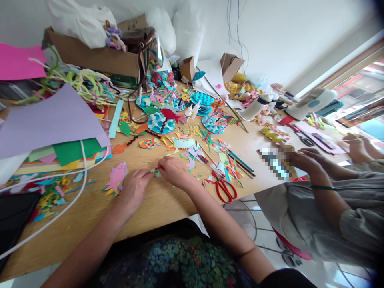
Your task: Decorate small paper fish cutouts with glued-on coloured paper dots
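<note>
Both my hands meet low over the table in front of me. Between their fingertips is a small light green paper cutout (pixel 156 172) with coloured spots, partly covered by the fingers. My left hand (pixel 136 190) pinches its left edge, and my right hand (pixel 173 171) grips it from the right. A pink paper fish (pixel 118 176) lies left of my left hand, over some yellow and green paper pieces. Red-handled scissors (pixel 226 190) rest near the table's front edge, to the right of my right hand. A spotted paper fish (pixel 149 143) lies just behind my hands.
Paper scraps (pixel 207 160) are strewn behind and right of my hands. Blue decorated discs (pixel 162 122) and white glue bottles (pixel 192 111) stand farther back. A white cable (pixel 82 176) crosses the left side over coloured sheets. At right, another person's hands (pixel 309 160) hold something blurred out.
</note>
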The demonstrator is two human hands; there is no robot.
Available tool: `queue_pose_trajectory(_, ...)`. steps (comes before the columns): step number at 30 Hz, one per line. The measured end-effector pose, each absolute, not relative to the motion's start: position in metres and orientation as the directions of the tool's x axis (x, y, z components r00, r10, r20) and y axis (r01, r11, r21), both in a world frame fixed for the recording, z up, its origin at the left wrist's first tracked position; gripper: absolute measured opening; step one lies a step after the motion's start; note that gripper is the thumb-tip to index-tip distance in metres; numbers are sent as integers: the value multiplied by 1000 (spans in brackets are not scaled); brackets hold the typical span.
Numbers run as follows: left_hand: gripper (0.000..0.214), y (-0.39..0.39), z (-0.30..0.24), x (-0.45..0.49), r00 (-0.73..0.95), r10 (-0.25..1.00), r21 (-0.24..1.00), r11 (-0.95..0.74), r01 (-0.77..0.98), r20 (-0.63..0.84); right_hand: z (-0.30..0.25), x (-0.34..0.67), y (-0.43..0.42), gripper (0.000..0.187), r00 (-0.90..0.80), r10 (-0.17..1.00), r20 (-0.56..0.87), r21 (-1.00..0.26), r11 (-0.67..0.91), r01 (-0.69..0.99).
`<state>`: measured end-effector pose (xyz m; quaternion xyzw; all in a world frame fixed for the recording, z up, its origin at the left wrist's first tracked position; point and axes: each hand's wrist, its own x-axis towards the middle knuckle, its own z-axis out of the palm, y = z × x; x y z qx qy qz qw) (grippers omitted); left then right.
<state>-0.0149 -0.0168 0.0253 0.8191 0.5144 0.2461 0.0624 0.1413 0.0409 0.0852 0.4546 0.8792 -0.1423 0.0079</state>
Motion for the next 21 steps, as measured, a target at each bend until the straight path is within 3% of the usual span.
queue_pose_trajectory(21,45,-17,26,-15,348,875,378,-465,801,338,84,136,40,26,-588,790,-171,-257,540,801)
